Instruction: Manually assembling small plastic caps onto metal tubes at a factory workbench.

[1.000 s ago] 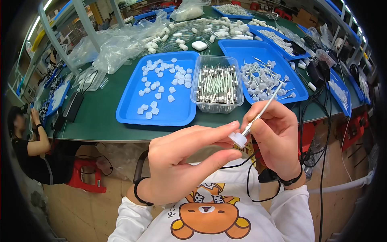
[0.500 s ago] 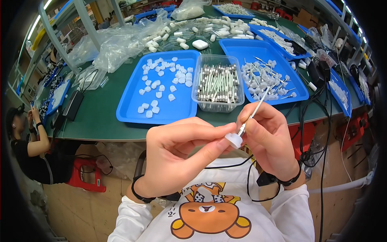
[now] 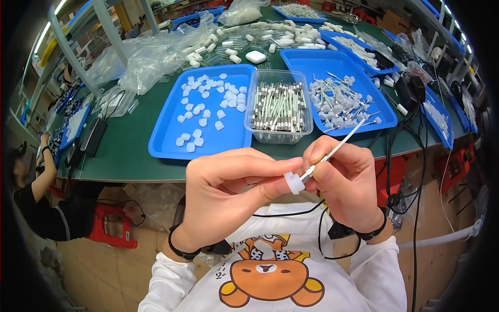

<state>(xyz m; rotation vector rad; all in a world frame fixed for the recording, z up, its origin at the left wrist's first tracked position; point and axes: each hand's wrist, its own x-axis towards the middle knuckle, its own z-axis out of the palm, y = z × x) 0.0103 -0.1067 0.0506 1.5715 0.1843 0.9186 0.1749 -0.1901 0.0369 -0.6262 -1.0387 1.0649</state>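
Note:
My left hand [image 3: 228, 192] pinches a small white plastic cap [image 3: 293, 183] between thumb and fingers. My right hand [image 3: 345, 182] grips a thin white rod [image 3: 340, 144] with a metal end, and that end meets the cap. Both hands are held close to my chest, in front of the table edge. Beyond them lies a blue tray [image 3: 171, 138] scattered with several loose white caps [image 3: 200, 112]. Beside it stands a clear box [image 3: 279, 134] packed with metal-tipped tubes. A second blue tray [image 3: 317, 62] on the right carries several rods with caps fitted [image 3: 338, 101].
The green table [image 3: 127, 151] carries clear plastic bags [image 3: 150, 52] at the back left, more blue trays [image 3: 436, 112] on the right, and black cables [image 3: 410, 99] hanging over the edge. Another person [image 3: 39, 200] sits at the far left by a red stool [image 3: 112, 226].
Both hands have shifted slightly lower and toward my body. The rod's metal end stays against the cap, and the grip is unchanged.

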